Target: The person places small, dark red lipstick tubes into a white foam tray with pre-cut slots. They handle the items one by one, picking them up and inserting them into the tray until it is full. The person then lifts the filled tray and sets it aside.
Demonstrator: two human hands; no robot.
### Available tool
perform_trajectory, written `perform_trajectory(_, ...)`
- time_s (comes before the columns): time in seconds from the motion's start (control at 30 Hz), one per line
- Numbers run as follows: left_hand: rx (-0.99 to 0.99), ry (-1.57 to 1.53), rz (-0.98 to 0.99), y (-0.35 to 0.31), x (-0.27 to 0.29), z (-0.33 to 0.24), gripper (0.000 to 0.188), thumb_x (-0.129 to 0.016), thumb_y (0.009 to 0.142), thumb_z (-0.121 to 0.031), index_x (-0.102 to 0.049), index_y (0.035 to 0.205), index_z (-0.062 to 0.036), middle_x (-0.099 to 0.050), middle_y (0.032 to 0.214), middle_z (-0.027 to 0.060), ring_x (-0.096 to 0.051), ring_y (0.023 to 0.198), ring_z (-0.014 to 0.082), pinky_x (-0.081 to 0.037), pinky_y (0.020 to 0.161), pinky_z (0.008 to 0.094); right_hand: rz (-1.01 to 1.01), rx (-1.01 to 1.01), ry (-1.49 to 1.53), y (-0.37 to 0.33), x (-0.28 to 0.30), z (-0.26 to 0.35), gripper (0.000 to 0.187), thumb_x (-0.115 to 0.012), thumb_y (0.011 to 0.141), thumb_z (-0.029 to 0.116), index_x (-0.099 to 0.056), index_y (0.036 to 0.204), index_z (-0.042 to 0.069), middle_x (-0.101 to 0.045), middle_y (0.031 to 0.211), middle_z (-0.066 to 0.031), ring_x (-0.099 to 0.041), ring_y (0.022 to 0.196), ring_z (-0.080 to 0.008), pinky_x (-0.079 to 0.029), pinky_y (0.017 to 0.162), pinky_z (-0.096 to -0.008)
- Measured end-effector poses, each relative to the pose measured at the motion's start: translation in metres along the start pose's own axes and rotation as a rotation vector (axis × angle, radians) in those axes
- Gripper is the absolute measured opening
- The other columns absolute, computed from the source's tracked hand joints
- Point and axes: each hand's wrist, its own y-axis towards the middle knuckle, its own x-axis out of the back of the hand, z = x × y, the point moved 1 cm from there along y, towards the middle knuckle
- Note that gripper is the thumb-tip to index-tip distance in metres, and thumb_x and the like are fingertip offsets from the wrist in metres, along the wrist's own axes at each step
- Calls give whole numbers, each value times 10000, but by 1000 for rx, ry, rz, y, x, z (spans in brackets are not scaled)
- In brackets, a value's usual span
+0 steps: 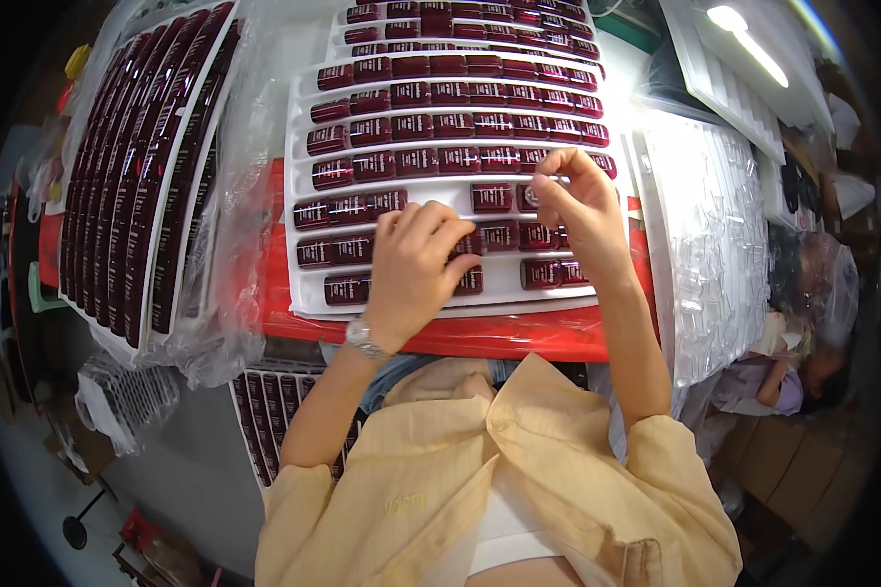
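A white tray holds rows of small dark red bottles, most lying on their sides. My left hand rests over the nearer rows. Its thumb and forefinger close on the end of a dark red bottle, while its other fingers curl and hide part of the row. Over the right side of the tray, my right hand is closed in a pinch. A small pale bit shows at its fingertips, too small to name. Just below them, a dark bottle shows a round end. Gaps break the three nearest rows.
More filled trays lie behind this one. At left, a tilted stack of bottle trays stands in clear plastic wrap. Red sheeting covers the table edge. Clear plastic trays are stacked at right; another person is beyond them.
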Motion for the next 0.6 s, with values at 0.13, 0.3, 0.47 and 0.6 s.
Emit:
perform_trajectory(0.13, -54, 153, -235, -7, 10, -13, 353, -784, 669, -212, -670, 978, -83, -600, 924, 18, -546, 870, 229, -387, 796, 383, 110, -91, 117, -19, 5, 4, 245, -546, 941, 100, -582, 1155, -14, -640, 908, -66, -582, 698, -82, -498, 648, -219)
perform_trajectory(0.3, -92, 224, -59, -24, 9, -13, 331, -772, 688, -218, -685, 976, -82, -601, 925, 9, -551, 876, 212, -380, 790, 361, 240, -119, 258, -25, 22, -7, 292, -560, 934, 85, -585, 1197, -39, -673, 1007, -120, -644, 802, -131, -550, 767, -277)
perform_trajectory(0.47, -15, 118, -15, -30, -2, -18, 328, -769, 697, -187, -649, 973, -58, -611, 971, 29, -556, 892, 237, -386, 808, 363, -50, 17, 184, -44, 0, 10, 137, -616, 876, -18, -613, 1009, -54, -668, 971, -131, -684, 944, -236, -561, 827, -303)
perform_trajectory(0.6, 217, -412, -127, -27, -11, -38, 320, -760, 717, -71, -609, 995, -24, -616, 1006, 102, -577, 898, 289, -452, 779, 352, -121, 157, 202, -61, -29, -6, 170, -544, 908, -40, -535, 1078, -36, -663, 948, -115, -667, 845, -139, -496, 627, -194)
